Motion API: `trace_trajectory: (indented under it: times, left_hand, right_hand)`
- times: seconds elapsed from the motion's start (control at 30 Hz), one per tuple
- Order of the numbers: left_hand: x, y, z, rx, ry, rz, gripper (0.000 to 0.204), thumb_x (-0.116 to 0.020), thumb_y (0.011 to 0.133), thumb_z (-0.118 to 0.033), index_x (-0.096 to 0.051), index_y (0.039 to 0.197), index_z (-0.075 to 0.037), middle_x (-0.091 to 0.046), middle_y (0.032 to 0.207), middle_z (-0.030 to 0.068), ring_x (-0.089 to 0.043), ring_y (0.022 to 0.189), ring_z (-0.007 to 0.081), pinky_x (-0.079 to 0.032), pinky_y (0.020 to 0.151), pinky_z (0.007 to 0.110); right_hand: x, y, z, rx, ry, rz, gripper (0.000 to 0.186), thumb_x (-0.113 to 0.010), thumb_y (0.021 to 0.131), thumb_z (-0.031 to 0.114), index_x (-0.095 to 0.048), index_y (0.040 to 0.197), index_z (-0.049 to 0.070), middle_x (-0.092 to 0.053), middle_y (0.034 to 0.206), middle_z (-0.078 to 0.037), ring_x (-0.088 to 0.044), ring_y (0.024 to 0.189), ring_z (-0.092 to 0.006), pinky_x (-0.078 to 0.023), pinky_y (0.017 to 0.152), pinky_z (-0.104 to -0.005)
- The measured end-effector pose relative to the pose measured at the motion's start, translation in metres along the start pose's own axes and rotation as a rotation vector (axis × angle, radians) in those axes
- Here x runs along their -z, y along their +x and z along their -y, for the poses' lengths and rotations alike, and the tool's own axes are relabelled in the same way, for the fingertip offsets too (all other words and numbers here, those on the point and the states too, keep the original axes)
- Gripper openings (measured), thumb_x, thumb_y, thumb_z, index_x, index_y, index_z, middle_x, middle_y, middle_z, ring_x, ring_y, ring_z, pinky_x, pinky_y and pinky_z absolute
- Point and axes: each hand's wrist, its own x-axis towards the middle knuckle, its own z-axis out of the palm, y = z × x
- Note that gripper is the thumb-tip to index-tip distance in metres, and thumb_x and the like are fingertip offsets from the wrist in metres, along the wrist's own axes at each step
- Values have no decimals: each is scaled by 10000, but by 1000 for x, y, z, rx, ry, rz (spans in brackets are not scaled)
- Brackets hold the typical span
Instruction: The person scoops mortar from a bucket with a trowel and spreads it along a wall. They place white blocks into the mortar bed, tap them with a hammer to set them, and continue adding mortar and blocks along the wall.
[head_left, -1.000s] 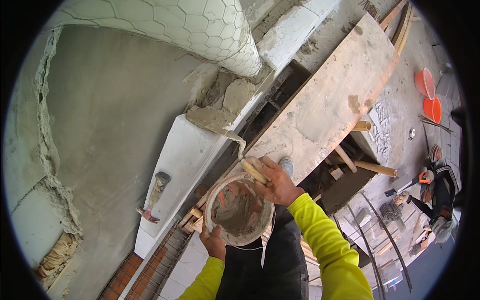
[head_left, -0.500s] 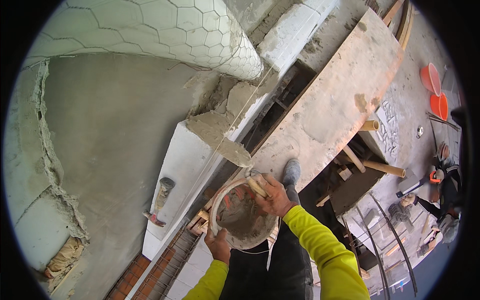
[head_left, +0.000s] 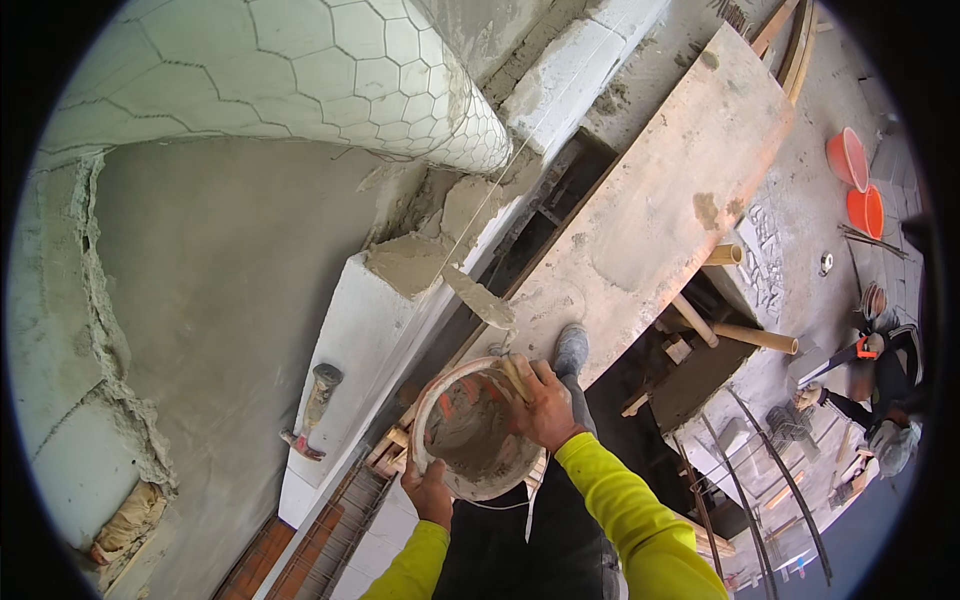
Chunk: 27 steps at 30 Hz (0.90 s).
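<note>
The left hand (head_left: 428, 492) pinches the near-left rim of a mortar-crusted bucket (head_left: 495, 488), thumb over the edge; grey wet mortar (head_left: 470, 425) lies inside. The right hand (head_left: 552, 410), at the bucket's far-right rim, has its fingers wrapped around the wooden handle of a trowel (head_left: 480, 300); whether they also touch the rim, I can't quite tell from here. Well off to the right stand a pink tub (head_left: 845, 162) and an orange tub (head_left: 866, 213), contents unclear.

Around these, from the left, a smooth grey surface (head_left: 220, 260) meets a white block ledge (head_left: 365, 325), where a hammer (head_left: 316, 405) lies beside a bed of spread mortar. A mesh-wrapped column (head_left: 330, 70) rises above. Next comes a long stained board (head_left: 650, 220) with a boot on it, then, at the far right, a crouching co-worker (head_left: 893, 375).

A second ago the trowel blade showed nearly edge-on; now its broad, smeared face shows. The hammer hasn't moved on the ledge.
</note>
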Motion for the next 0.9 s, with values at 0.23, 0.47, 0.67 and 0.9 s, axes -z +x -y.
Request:
trace_trajectory:
  times: [0.23,0.47,0.67,0.9]
  left_hand:
    - [22,10,25,-23,41,-35,529,-598,836,21,-550,1362,45,-624,1274,91,-601,1119,196,-443,1007,335]
    - [24,27,36,-8,38,-67,489,-608,842,2,-560,1328,38,-624,1261,88,-609,1092,205,-454,992,343]
    - [-14,34,25,-9,-93,61,448,-601,840,26,-570,1287,20,-638,1212,107,-617,1074,214,-475,949,324]
    - [-68,24,-36,152,-133,260,478,-551,873,16,-534,1352,22,-626,1241,130,-630,1082,258,-493,965,368]
  right_hand:
    - [-24,34,16,-11,120,-81,684,-689,795,72,-462,1440,66,-553,1122,-209,-605,957,-423,-526,827,-460]
    - [61,-71,19,-153,208,108,598,-681,777,69,-567,1363,43,-611,950,-156,-646,826,-334,-539,772,-389]
    - [91,-94,17,-540,688,435,538,-626,894,99,-529,1418,20,-658,962,-41,-590,823,-102,-521,760,-297]
    - [105,-146,54,-431,38,198,623,-681,948,296,-449,1441,-7,-684,1090,-212,-695,777,-244,-547,702,-359]
